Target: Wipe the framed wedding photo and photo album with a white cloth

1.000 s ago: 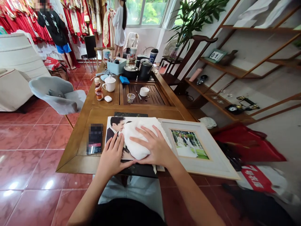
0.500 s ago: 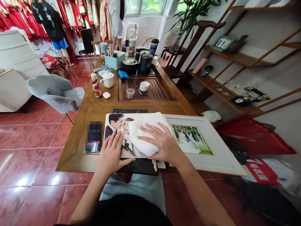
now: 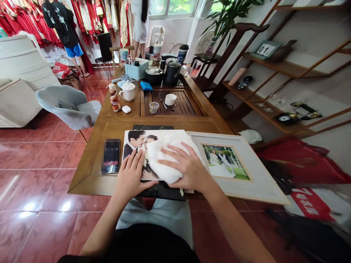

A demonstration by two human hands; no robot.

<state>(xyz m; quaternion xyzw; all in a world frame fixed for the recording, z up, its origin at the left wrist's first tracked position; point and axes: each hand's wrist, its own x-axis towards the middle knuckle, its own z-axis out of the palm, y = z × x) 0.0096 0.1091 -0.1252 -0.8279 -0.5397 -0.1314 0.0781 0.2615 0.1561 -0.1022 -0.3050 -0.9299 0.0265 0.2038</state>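
Observation:
A printed wedding photo panel (image 3: 130, 142) lies flat on the wooden table, with a black board (image 3: 168, 191) beneath it. My left hand (image 3: 130, 177) rests on its lower left part, fingers stretched out and lying flat. On the photo's right side, my right hand (image 3: 189, 164) grips a bunched, fluffy white cloth (image 3: 157, 155) and presses it against the surface. The cloth covers much of the picture there. Just right of the panel is a white-framed photo (image 3: 263, 175) of a couple outdoors. A phone (image 3: 111, 160) lies to the left.
Farther back on the wooden table (image 3: 109, 128) stand a bottle (image 3: 114, 98), a lidded white mug (image 3: 128, 90), a small clear cup (image 3: 154, 107) and a slatted tea tray (image 3: 189, 104). A grey chair (image 3: 65, 106) is at the left. Two people stand near hanging garments in the background.
My right hand has slid the white cloth slightly left and toward me, so it covers more of the pictured couple. My left hand stays on the panel. The view has shifted slightly.

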